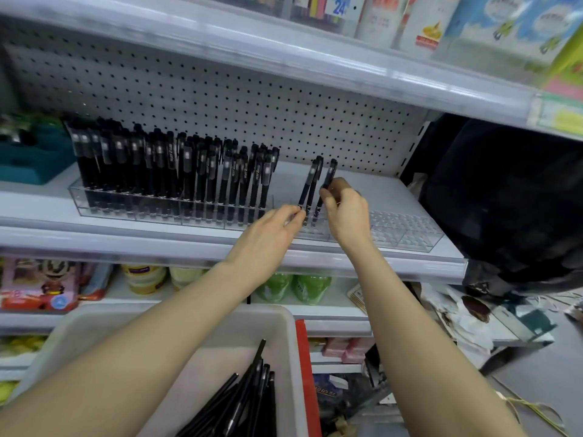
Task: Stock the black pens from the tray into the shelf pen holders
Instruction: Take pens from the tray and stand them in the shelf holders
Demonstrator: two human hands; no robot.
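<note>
A clear acrylic pen holder [407, 239] runs along the middle shelf. Its left part is filled with several upright black pens [176, 171]; its right part has bare slots. My left hand [268, 234] pinches the lower end of a black pen [307, 187] standing tilted in the holder, with a second pen close beside it. My right hand [345, 209] grips another black pen [328, 178] at its middle, just right of those two, its tip down in the holder. Below, a beige tray [284, 335] holds several loose black pens [249, 395].
A white pegboard [220, 99] backs the shelf. A teal organiser [34, 159] sits at the far left, a black bag [504, 197] at the right. The shelf above [284, 48] overhangs with boxed goods. Lower shelves carry bottles and packets; clutter lies on the floor at right.
</note>
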